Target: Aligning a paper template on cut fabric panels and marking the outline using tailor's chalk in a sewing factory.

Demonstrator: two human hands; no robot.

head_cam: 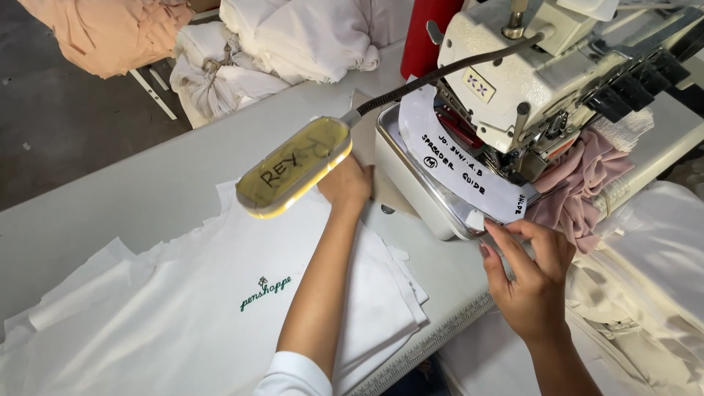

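Observation:
My left hand [346, 183] lies on a stack of white garment pieces [183, 308] with small green embroidery, partly hidden under a flat yellow lamp head [293, 167] on a gooseneck. Whether that hand grips the cloth is hidden by the lamp. My right hand [529, 271] is at the front corner of the white sewing machine [513, 81], fingertips pinching the edge of the metal bed plate [458, 213] by a white paper label. A pinkish cloth [587, 183] hangs from the machine just right of that hand.
The white work table [110, 198] stretches left, with a ruler strip along its front edge [433, 345]. Heaps of white cloth [293, 37] and peach cloth [110, 29] lie behind. A red cylinder [429, 29] stands behind the machine. More white fabric [645, 279] piles at the right.

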